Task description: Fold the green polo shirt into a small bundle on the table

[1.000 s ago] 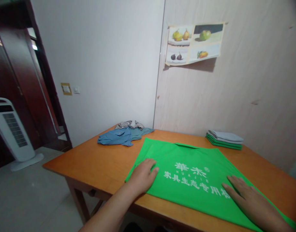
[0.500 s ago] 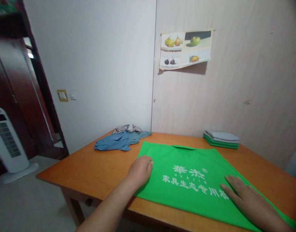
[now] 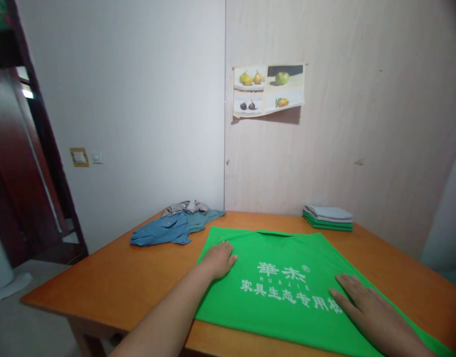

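I see the left hand (image 3: 219,259) and right hand (image 3: 363,300) lying unclenched, palms down, on a bright green, white-lettered fabric sheet (image 3: 276,320) spread over an orange-brown wooden table (image 3: 116,277).

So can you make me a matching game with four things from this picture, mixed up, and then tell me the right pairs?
1. Green cloth
2. Stack
3. Blue cloth
4. Poster

A. Grey on top, green below
B. Up on the wall
C. Spread flat under the left hand and right hand
D. Crumpled on the table

Right pairs: 1-C, 2-A, 3-D, 4-B
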The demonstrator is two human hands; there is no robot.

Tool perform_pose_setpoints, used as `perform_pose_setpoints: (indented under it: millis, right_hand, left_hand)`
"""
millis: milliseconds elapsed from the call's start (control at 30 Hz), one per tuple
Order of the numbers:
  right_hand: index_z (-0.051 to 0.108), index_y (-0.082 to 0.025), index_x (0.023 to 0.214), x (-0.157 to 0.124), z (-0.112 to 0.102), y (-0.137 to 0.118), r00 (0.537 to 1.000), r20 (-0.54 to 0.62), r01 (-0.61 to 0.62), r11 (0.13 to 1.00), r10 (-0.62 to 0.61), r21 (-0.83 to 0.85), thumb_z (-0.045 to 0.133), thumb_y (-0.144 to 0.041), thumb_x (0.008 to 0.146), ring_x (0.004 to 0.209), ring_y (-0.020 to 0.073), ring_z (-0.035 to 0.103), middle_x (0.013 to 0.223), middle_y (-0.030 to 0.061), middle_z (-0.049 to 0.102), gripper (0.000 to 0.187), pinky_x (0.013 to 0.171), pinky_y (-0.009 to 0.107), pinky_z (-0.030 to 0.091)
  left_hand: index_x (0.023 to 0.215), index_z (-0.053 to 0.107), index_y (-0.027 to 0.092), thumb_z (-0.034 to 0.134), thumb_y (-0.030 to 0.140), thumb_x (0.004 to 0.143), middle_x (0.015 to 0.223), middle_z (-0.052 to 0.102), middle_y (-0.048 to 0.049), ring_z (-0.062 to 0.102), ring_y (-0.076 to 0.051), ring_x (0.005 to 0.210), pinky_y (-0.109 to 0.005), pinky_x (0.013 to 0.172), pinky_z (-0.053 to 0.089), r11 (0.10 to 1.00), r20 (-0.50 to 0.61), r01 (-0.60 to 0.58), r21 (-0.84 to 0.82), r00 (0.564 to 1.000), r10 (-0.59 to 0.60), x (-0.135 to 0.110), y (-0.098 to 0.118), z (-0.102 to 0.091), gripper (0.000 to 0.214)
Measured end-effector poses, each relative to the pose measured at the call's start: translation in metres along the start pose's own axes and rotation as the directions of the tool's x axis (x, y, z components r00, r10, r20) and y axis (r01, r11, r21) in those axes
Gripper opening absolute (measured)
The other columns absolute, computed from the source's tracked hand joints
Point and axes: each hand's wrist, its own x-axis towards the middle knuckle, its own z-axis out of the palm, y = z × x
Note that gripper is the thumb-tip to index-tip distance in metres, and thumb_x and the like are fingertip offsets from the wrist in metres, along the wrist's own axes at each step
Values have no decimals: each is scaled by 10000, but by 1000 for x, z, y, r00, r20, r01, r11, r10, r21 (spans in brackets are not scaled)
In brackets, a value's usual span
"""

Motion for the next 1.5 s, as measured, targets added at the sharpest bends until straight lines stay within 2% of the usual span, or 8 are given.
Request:
perform_pose_setpoints:
  millis: [167,333,567,833,1000,1133,1300,1500]
  right_hand:
    - [554,-150,1422,-2,-2,-3,1000,5,-6,1000,6,-11,347,-704,920,1431,335,374,1502,117,477,775,1178,559,324]
    - [552,-153,1426,-4,-7,-10,1000,20,-21,1000,22,-16,347,-718,914,1440,332,359,1511,114,467,789,1195,548,293]
    - [542,-163,1437,-6,-12,-18,997,42,-61,998,61,-6,347,-735,906,1445,332,350,1523,111,452,805,1202,542,278]
    - [538,-161,1441,-6,-18,-23,997,43,-67,998,68,-15,333,-730,914,1453,319,339,1530,110,448,803,1215,518,257]
    - [520,-167,1456,-6,-24,-29,994,65,-87,996,88,-25,314,-725,922,1460,304,331,1542,105,432,799,1219,508,247]
    - [511,-160,1462,-8,-27,-32,993,68,-96,995,97,-22,321,-729,918,1459,303,335,1543,111,431,810,1221,500,242]
    - [505,-164,1468,-8,-30,-35,992,74,-103,995,103,-3,314,-736,921,1462,296,330,1549,107,424,814,1226,482,230]
    - [477,-160,1486,-8,-36,-37,986,117,-117,993,117,-6,292,-725,934,1475,277,307,1563,101,401,811,1232,478,206]
  left_hand:
    - [1284,607,129,364,445,1015,1453,528,-204,457,-330,1380,-494,1131,346,997,-53,49,55,998,-46,11,3,-7,481]
    - [1401,516,163,351,413,1014,1556,416,-150,368,-276,1444,-433,1162,310,995,-39,65,76,997,-62,24,8,-3,489]
    - [1184,660,142,364,439,986,1286,646,-189,568,-331,1243,-497,1097,366,986,-38,129,106,991,-126,41,17,-5,464]
    - [1503,412,160,252,616,976,1616,299,-144,232,-331,1498,-575,1179,208,985,46,168,48,984,-170,46,27,14,714]
    - [1498,417,142,283,606,964,1613,292,-166,255,-362,1485,-621,1150,240,982,98,180,64,978,-185,50,28,9,720]
    - [1398,530,145,327,506,976,1562,400,-171,330,-363,1451,-622,1152,239,989,63,120,87,990,-125,59,49,2,591]
    - [1496,415,188,260,484,1006,1624,295,-107,232,-313,1501,-585,1184,216,995,18,-104,1,994,104,62,85,11,593]
    - [1556,325,261,229,599,995,1645,230,-49,179,-303,1517,-598,1193,178,970,133,-228,-79,962,237,55,95,27,662]
